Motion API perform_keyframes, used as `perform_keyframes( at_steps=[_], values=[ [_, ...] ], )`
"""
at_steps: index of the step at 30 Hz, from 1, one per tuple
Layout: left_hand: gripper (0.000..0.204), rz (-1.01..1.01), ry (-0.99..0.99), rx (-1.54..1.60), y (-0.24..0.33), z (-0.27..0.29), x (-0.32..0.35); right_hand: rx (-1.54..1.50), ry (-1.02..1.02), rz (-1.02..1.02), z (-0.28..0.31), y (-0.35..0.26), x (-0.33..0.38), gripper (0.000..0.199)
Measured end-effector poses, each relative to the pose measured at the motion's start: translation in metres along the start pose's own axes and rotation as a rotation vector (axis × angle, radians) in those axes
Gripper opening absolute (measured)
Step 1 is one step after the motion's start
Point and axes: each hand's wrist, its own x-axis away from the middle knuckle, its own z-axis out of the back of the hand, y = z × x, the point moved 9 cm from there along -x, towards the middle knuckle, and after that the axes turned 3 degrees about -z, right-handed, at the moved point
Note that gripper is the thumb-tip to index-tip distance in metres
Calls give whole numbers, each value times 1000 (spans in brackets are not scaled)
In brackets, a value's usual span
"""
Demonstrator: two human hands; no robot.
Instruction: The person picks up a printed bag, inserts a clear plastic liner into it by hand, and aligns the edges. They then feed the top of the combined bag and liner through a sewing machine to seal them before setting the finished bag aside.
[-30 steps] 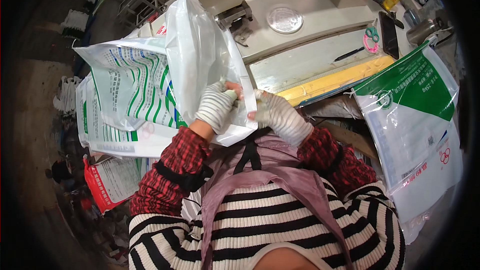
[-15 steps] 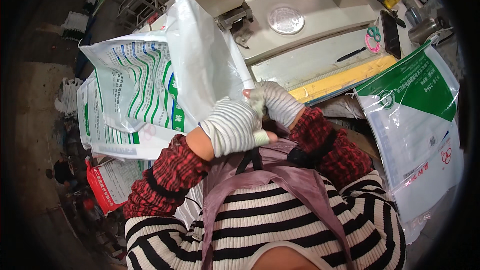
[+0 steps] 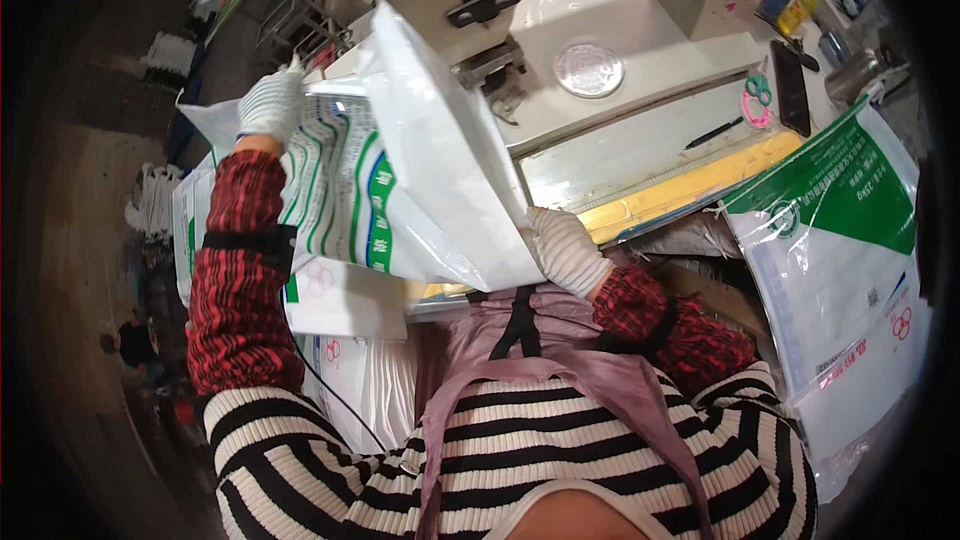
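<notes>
A white plastic sack [image 3: 440,180] with green wavy bands and print lies across the left of the sewing machine [image 3: 640,30], its near panel raised and partly folded. At its far left edge my left hand [image 3: 272,105], in a striped fingerless glove, is closed on the sack; its fingers are partly hidden. Nearer to me, my right hand [image 3: 570,252], gloved likewise, pinches the sack's right corner beside the yellow strip. The sack's left side passes under my left forearm.
A stack of white sacks [image 3: 375,390] lies below left. Another green-and-white sack [image 3: 820,270] hangs at the right. On the machine table are scissors [image 3: 757,100], a black pen [image 3: 714,132], a phone [image 3: 791,87] and a round clear disc [image 3: 589,70].
My left hand has moved from beside my right hand to the sack's far left edge. My right hand has come slightly nearer to me, and the sack is spread between them.
</notes>
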Motion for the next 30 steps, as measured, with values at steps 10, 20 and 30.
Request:
perform_keyframes(
  at_steps=[10,20,30],
  values=[
    [25,-137,1078,-60,26,160,192,-623,-292,-420,2,13,-63,32],
    [32,113,751,197,1,-56,253,-850,-322,-373,-39,-44,-73,19],
    [30,270,734,240,9,-69,253,139,297,644,15,-159,-6,37]
  ],
)
